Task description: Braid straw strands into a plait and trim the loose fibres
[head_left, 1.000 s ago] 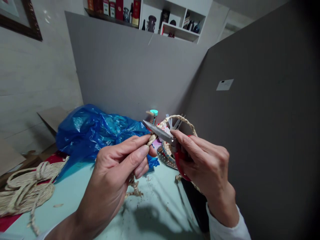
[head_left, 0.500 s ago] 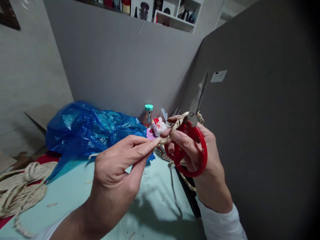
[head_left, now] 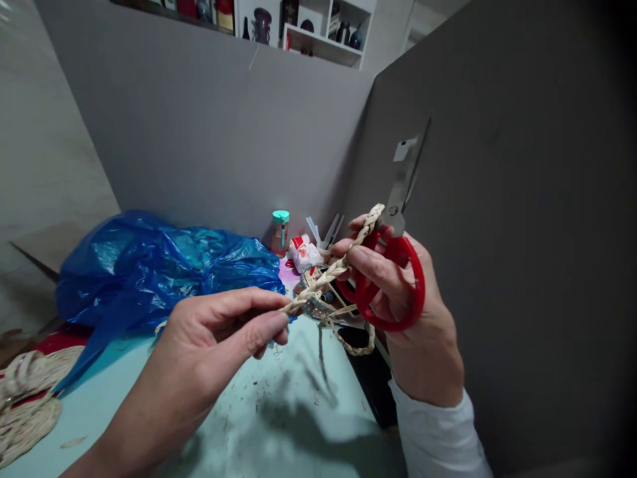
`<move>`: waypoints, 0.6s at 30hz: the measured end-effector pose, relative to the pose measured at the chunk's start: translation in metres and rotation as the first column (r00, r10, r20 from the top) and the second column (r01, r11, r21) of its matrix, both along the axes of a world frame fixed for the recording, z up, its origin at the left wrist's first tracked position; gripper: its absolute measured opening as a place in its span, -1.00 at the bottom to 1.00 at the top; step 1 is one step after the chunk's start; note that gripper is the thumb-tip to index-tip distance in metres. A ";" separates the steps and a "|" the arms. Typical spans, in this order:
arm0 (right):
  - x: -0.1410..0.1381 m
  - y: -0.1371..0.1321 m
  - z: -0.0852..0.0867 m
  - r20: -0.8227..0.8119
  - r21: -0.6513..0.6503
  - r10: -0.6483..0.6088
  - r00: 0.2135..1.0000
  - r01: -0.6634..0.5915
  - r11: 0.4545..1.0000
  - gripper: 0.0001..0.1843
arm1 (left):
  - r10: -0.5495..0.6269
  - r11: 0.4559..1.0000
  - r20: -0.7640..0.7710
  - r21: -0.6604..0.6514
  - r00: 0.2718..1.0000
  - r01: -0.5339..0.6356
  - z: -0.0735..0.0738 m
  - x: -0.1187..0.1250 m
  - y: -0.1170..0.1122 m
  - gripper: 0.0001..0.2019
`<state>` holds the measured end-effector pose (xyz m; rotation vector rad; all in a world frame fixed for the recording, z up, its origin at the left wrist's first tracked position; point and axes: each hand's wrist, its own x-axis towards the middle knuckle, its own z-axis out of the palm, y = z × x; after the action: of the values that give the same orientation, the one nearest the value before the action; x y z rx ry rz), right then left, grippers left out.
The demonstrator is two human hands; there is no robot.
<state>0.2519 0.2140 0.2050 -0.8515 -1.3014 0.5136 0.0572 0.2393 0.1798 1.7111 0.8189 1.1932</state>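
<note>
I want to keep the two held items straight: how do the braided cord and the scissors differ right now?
The braided cord is pale and plaited; the scissors are red-handled with grey blades. The cord slants between both hands, while the scissors point upward. The left hand pinches only the cord, not the scissors. Shared: the right hand holds both.
</note>
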 end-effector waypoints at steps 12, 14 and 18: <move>0.010 0.011 -0.004 0.040 0.137 -0.050 0.998 0.044 0.990 -0.77 | 0.077 0.993 -0.075 0.093 0.994 -0.070 0.004 0.003 -0.011 -0.90; 0.017 0.018 -0.004 0.030 0.147 -0.056 0.998 0.051 0.988 -0.74 | 0.154 0.977 -0.090 0.162 0.984 -0.138 0.003 0.003 -0.013 -0.89; 0.024 0.022 -0.006 0.016 0.115 -0.084 0.996 0.082 0.990 -0.69 | 0.248 0.931 -0.134 0.305 0.959 -0.198 -0.004 0.002 -0.017 -0.79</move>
<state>0.2762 0.2361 0.1987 -0.8136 -1.2961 0.3622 0.0590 0.2219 0.1761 2.0225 1.0044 1.3882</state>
